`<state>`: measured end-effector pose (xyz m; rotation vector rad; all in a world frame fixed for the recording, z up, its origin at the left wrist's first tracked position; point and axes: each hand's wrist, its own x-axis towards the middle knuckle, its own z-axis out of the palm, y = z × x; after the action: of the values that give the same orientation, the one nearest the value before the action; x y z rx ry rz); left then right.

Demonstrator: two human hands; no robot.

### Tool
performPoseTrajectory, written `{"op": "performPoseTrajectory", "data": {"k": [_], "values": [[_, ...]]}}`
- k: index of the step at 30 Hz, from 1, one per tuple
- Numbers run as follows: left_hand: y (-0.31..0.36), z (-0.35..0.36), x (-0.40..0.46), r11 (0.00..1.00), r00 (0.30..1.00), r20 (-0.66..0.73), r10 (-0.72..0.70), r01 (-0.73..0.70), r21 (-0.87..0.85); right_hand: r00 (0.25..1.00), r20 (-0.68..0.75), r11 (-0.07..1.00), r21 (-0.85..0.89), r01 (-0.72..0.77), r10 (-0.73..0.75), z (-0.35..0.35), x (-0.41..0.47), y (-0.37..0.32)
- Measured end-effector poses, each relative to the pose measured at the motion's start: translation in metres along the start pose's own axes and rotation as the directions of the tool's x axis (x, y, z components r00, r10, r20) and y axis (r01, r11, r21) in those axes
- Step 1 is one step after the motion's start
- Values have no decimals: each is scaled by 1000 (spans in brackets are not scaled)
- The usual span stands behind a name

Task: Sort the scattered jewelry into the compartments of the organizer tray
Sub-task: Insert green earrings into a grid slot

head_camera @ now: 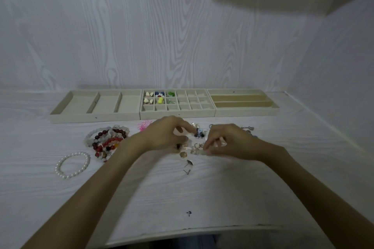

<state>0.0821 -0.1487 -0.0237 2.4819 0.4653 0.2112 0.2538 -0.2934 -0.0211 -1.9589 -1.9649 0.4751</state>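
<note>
Three beige organizer trays stand along the wall: a wide-slot tray [95, 116], a small-grid tray [178, 114] with white, blue, green and yellow pieces in its left cells, and a long-slot tray [245, 112]. Below the grid tray lies a pile of small earrings and charms [199, 133]. My left hand [166, 132] hovers over the pile with fingers curled, and whether it grips anything I cannot tell. My right hand [226, 140] pinches a small clear, gold-ringed piece [199, 150] at the pile's near edge. Beaded bracelets [107, 139] and a pearl bracelet [72, 164] lie left.
A pink flower-shaped piece [144, 125] lies just in front of the grid tray. Two small stud earrings [188, 166] sit on the white wood-grain table nearer to me. A chain piece [248, 128] lies to the right of my right hand. The table's near edge [202, 228] curves below.
</note>
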Motion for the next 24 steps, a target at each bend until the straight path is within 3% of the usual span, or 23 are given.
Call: {"op": "performPoseTrajectory", "data": {"k": [6,11,16,19,24], "values": [[15,-29,7,958,984,173,40,11,-285,969,-190,884,464,-53,158,-34,10,-17],[20,-34,18,891,995,76,-60,88,-445,938,-239,706,708,-9,251,-33,34,-29],[15,-48,24,882,993,-99,-58,5,-472,924,-243,666,745,-17,296,-37,55,-33],[8,-63,30,916,986,-155,-61,-6,-402,907,-252,653,756,-33,338,-41,69,-30],[-6,-87,45,979,993,-113,-41,17,-204,939,-200,773,627,-95,278,-51,92,-26]]}}
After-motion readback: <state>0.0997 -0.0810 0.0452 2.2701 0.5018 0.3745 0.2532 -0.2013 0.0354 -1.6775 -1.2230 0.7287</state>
